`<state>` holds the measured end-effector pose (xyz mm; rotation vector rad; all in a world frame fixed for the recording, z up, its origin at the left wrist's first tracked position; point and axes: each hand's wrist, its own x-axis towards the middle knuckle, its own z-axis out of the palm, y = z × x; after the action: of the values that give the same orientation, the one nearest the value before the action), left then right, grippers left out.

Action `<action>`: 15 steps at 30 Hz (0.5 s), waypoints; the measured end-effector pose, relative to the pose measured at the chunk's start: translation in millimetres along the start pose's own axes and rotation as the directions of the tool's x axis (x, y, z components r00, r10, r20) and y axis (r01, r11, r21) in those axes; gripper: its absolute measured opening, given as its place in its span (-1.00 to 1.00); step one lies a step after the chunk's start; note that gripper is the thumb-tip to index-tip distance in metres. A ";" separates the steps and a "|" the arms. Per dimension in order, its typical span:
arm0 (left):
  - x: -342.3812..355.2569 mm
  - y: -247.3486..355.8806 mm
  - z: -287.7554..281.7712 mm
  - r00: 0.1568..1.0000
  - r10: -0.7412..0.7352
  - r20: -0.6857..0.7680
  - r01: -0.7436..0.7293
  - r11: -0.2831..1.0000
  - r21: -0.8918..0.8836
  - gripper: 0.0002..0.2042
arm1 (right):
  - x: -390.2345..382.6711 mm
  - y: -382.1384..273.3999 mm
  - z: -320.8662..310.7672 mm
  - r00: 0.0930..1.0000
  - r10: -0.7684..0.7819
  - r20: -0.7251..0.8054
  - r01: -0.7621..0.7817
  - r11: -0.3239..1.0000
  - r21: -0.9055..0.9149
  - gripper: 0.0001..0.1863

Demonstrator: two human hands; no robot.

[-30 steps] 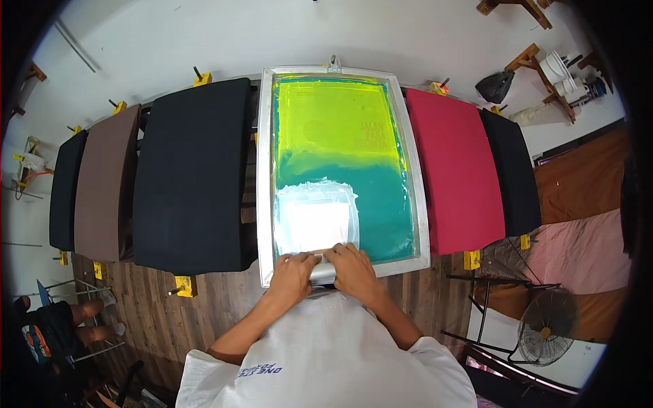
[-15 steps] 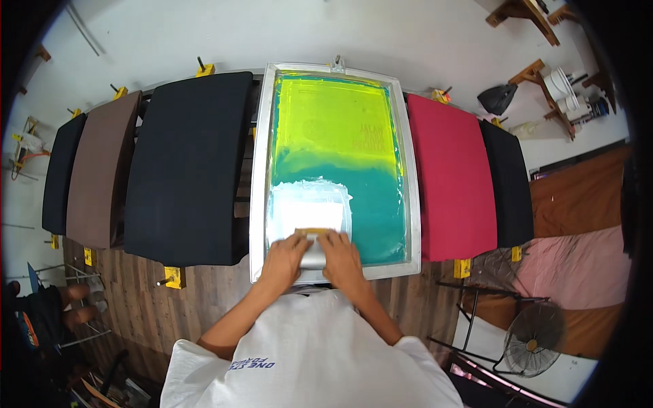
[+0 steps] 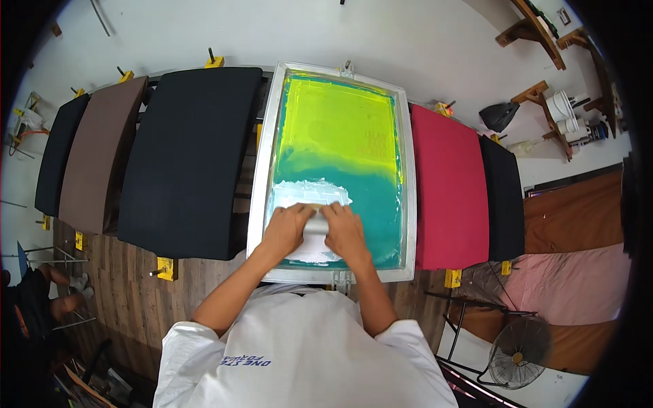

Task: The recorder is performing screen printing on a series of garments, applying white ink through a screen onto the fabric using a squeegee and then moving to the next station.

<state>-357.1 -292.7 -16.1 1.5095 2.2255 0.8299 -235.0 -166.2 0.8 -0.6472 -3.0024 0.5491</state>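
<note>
In the middle, an aluminium-framed screen point(image 3: 408, 204) has a mesh coated yellow-green at the far part point(image 3: 337, 112) and teal at the near part point(image 3: 374, 214), with white ink point(image 3: 299, 192) on the lower left. My left hand point(image 3: 284, 231) and my right hand point(image 3: 345, 233) both grip a pale squeegee point(image 3: 315, 224), fingers wrapped over its top from either side. The squeegee stands in the white ink, which also shows below it. Its blade is mostly hidden.
Fabric-covered boards flank the screen: black point(image 3: 187, 163), brown point(image 3: 98, 163) and red point(image 3: 449, 187). Yellow clamps point(image 3: 166, 268) sit at their ends. A seated person point(image 3: 47, 292) is at lower left. A fan point(image 3: 517, 347) stands at lower right, below wall shelves with buckets point(image 3: 564, 115).
Both my hands have moved away from the screen's near edge, up across the white ink, carrying the squeegee with them. More ink now shows between the squeegee and that edge.
</note>
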 end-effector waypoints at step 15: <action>-13.9 16.0 -16.5 0.999 -0.016 0.038 0.014 0.999 0.045 -0.58 | -9.1 -13.5 -19.3 0.999 -0.016 0.034 0.015 1.000 0.018 -0.51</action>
<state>-349.3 -305.9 6.0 1.5139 2.2390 0.7449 -230.2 -175.0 24.0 -0.6195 -3.0282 0.5908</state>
